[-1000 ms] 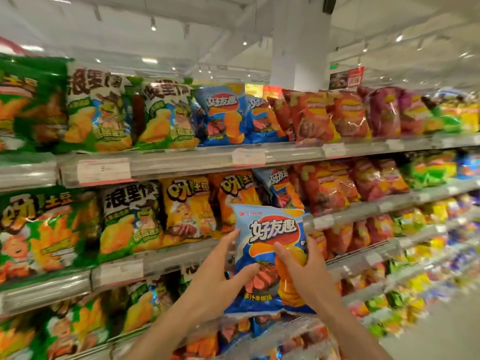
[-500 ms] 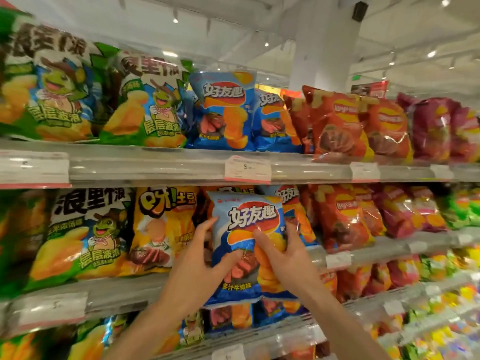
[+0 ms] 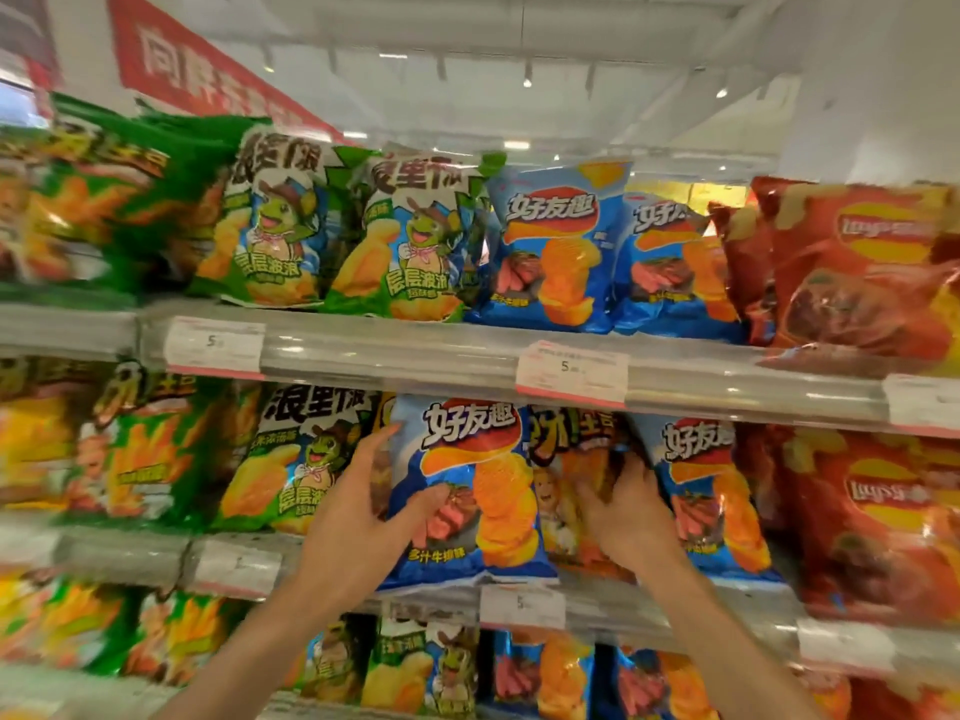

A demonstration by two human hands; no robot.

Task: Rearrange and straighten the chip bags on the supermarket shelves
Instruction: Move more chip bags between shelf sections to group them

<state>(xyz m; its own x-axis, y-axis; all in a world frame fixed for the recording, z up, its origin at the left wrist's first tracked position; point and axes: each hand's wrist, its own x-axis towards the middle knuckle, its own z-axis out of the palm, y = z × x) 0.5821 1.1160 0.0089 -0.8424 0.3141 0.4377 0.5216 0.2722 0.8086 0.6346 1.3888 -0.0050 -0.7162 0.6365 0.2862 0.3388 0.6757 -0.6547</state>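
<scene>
While left hand [image 3: 358,517] clasps blue bag [image 3: 467,491], right hand [image 3: 623,511] presses orange bag [image 3: 571,459].

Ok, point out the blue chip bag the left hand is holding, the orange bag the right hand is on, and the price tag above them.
blue chip bag [image 3: 467,491], head view, centre of its front.
orange bag [image 3: 566,459], head view, upper front panel.
price tag [image 3: 571,374], head view, middle of the label.
</scene>
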